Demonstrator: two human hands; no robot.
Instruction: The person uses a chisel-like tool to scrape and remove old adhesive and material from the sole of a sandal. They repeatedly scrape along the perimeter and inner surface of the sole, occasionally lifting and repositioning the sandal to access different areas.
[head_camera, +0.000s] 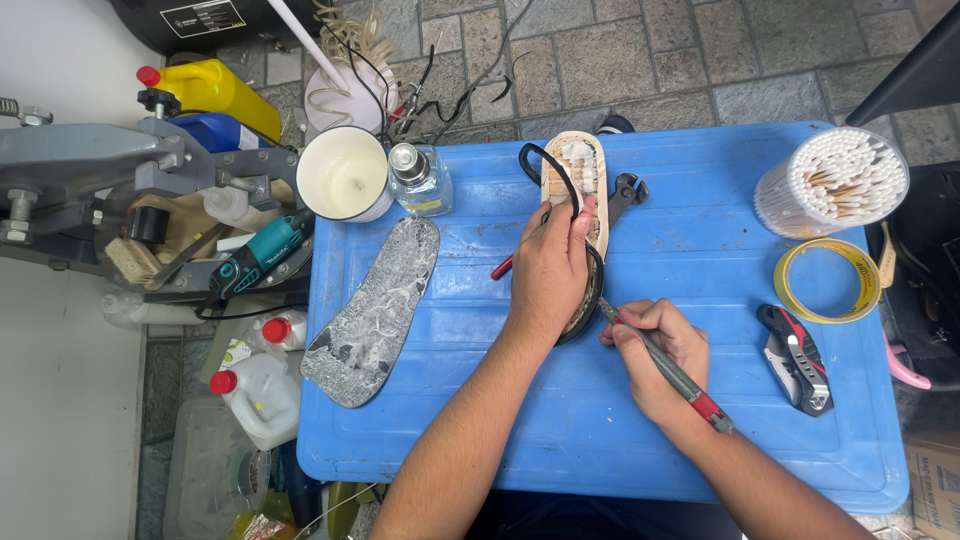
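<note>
A tan sandal sole (579, 168) with a black strap lies on the blue plastic table (700, 250). My left hand (550, 270) presses down on its middle and grips it. My right hand (660, 355) holds a thin grey tool with a red handle (672, 372), its tip touching the sole's near edge beside my left hand. Black pliers (625, 192) lie under the sole, to its right.
A grey speckled loose sole (375, 300) lies at the left of the table. A white cup (345, 175) and small glass bottle (420, 180) stand at the back left. A tub of cotton swabs (832, 182), a yellow tape roll (828, 280) and a red-black cutter (797, 358) are at the right.
</note>
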